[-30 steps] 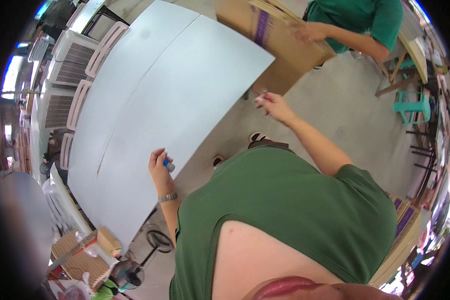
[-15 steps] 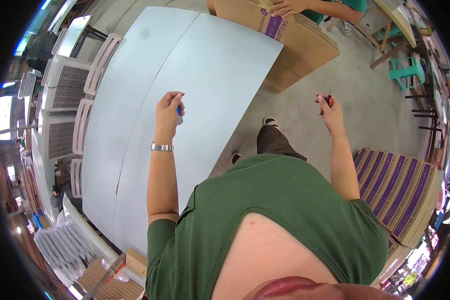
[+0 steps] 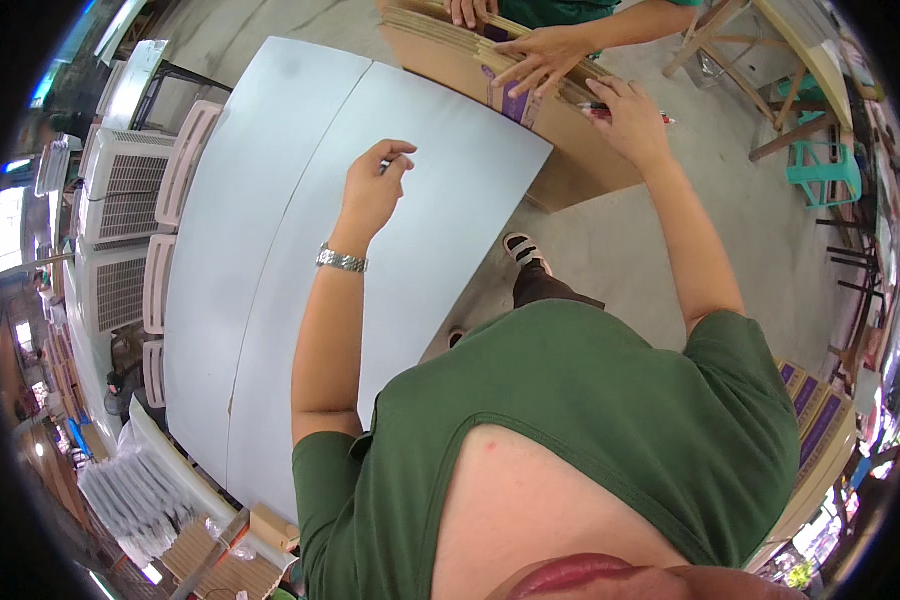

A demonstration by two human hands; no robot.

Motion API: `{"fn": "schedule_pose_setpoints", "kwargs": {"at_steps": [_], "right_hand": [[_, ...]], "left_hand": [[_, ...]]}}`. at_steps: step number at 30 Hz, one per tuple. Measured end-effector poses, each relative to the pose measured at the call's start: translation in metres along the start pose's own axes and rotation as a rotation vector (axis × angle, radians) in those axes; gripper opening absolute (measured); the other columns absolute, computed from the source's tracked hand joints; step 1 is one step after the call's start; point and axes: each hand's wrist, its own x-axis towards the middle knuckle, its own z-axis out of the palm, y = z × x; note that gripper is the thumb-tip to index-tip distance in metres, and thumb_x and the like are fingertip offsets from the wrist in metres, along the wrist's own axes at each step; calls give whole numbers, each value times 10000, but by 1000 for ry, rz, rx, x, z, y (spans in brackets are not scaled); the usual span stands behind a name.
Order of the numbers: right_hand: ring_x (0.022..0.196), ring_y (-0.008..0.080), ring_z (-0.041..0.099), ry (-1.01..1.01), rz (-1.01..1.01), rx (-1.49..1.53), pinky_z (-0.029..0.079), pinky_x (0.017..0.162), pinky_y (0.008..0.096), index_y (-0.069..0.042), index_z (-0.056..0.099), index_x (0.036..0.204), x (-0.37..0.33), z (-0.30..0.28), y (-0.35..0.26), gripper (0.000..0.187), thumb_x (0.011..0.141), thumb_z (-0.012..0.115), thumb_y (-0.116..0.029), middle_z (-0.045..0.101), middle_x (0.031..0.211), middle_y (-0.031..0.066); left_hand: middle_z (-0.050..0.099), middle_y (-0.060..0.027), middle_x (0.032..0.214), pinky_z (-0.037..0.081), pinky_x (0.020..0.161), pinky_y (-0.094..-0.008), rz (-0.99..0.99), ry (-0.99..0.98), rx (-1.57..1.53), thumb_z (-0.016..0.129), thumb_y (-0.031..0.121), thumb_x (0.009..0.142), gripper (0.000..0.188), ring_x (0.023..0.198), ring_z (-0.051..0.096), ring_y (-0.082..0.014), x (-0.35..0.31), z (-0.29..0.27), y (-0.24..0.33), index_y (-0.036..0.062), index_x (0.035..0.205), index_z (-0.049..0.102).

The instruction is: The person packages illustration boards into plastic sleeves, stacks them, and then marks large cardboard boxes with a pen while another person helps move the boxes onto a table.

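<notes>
Over the pale blue-white tabletop (image 3: 300,240), my left hand (image 3: 373,190) is raised with its fingers curled. A small dark piece shows between them, too hidden to name. At the stack of flat brown cardboard boxes (image 3: 585,165), my right hand (image 3: 625,120) rests its fingers on the upper edge. A red-and-black pen-like tool (image 3: 667,118) pokes out from under that palm. A co-worker's two hands (image 3: 545,58) are on the same stack, one spread right beside my right hand.
White slatted chairs (image 3: 187,165) line the table's left side. A green stool (image 3: 823,175) and a wooden-legged table (image 3: 805,60) stand at the far right. Purple-striped cartons (image 3: 815,420) are stacked at my right, and plastic-wrapped grey pieces (image 3: 135,495) lie at the near left.
My right hand has moved forward from over the floor to the cardboard stack. My left hand has shifted forward and slightly right. The co-worker's second hand has come into view; the stack stands more upright.
</notes>
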Motion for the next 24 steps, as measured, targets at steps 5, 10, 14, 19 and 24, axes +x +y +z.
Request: {"fn": "schedule_pose_setpoints", "kwargs": {"at_steps": [5, 10, 14, 19, 24], "right_hand": [[1155, 316, 510, -220, -24, 98, 430, 972, 409, -123, 629, 1193, 13, 10, 23, 431, 818, 663, -334, 546, 1265, 103], [1144, 309, 538, -266, 2, 264, 448, 958, 401, -120, 646, 1166, 9, 5, 32, 396, 836, 654, -338, 546, 1275, 106], [1024, 297, 603, -180, 200, 453, 508, 850, 366, -90, 647, 1135, 11, -2, 39, 332, 824, 660, -205, 585, 1188, 118], [971, 285, 627, -90, 234, 492, 530, 792, 349, -61, 647, 1086, 11, 2, 77, 265, 825, 632, -105, 602, 1167, 105], [994, 282, 617, -162, 161, 424, 525, 815, 365, -86, 647, 1106, 3, 1, 58, 306, 806, 660, -145, 584, 1201, 89]], "left_hand": [[653, -69, 892, 442, 546, -257, -21, 37, -11, 511, 108, 892, 228, 567, 513, -95, 46, 18, 25, 25, 1059, 642], [625, -47, 906, 364, 461, -211, 7, 82, 1, 515, 91, 898, 212, 534, 460, -53, 70, 14, 20, 30, 1054, 644], [633, -48, 884, 393, 500, -223, -49, 121, 15, 514, 88, 891, 217, 549, 477, -64, 73, -2, 23, 32, 1053, 647], [631, -41, 854, 397, 521, -220, -44, 144, 21, 508, 84, 892, 220, 557, 477, -65, 73, -11, 19, 21, 1052, 645], [630, -39, 852, 390, 513, -214, -102, 144, -12, 503, 91, 900, 219, 557, 472, -58, 65, -7, 8, 16, 1053, 641]]}}
